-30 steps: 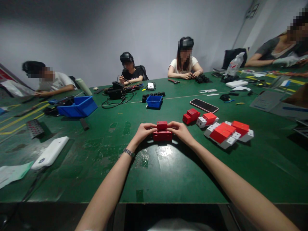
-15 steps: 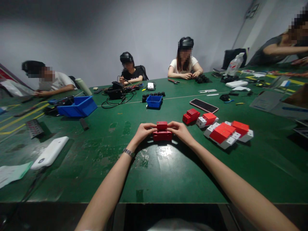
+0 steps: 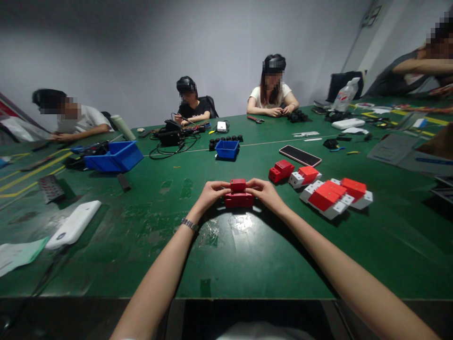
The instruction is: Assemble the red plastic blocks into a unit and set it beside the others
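Note:
A red DIN-rail module [image 3: 239, 200], shaped like a surge protector, stands on the green table before me, with its narrower raised part upward. My left hand [image 3: 213, 192] pinches it from the left side, thumb and fingers pressed to the raised part. From the right side my right hand [image 3: 261, 191] grips the same module in a matching pinch. The fingertips partly cover its sides. To the right lie another all-red module [image 3: 281, 171], a smaller red-and-white module [image 3: 305, 176] and a group of larger red-and-white modules [image 3: 328, 198].
A phone [image 3: 300, 155] lies behind the modules. Farther off are a small blue bin [image 3: 227, 149], a larger blue bin [image 3: 118, 157] and a black device with cables [image 3: 170, 135]. A white power bank [image 3: 73, 224] lies left. Several people sit around the table [image 3: 247, 264].
Both my hands and the red module stay in the same place. At the far right, a person's head and arm have shifted slightly.

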`<control>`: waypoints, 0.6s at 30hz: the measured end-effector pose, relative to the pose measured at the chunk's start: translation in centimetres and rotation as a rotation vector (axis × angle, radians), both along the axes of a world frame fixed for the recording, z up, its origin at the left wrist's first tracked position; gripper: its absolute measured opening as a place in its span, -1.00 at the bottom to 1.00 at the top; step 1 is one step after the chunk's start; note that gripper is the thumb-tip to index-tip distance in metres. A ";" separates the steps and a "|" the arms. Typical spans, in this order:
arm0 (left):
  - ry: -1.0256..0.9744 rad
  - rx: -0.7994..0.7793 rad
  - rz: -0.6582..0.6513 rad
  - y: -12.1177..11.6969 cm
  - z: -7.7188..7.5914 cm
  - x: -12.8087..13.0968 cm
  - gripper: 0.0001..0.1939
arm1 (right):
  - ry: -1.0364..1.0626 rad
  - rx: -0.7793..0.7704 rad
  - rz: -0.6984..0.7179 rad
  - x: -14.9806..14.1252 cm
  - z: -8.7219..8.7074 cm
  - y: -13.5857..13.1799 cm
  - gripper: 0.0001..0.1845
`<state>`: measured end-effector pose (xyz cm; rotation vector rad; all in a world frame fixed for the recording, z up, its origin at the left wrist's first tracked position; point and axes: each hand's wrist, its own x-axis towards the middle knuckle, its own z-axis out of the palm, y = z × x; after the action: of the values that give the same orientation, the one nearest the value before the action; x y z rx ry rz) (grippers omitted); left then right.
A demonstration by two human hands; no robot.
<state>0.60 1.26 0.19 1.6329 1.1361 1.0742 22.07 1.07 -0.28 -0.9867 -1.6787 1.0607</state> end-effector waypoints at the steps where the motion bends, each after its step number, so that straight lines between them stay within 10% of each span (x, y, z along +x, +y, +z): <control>1: -0.001 0.000 0.000 0.0 0.0 0.0 -0.68 | 0.005 -0.003 0.001 0.0 0.0 0.0 -0.79; 18: -0.030 0.001 -0.012 -0.2 0.4 0.2 -0.74 | -0.029 0.001 -0.021 -0.1 0.0 0.0 -0.80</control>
<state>0.82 1.01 0.61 1.6174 1.1053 1.0874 22.01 1.10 -0.24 -1.0212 -1.6888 1.0358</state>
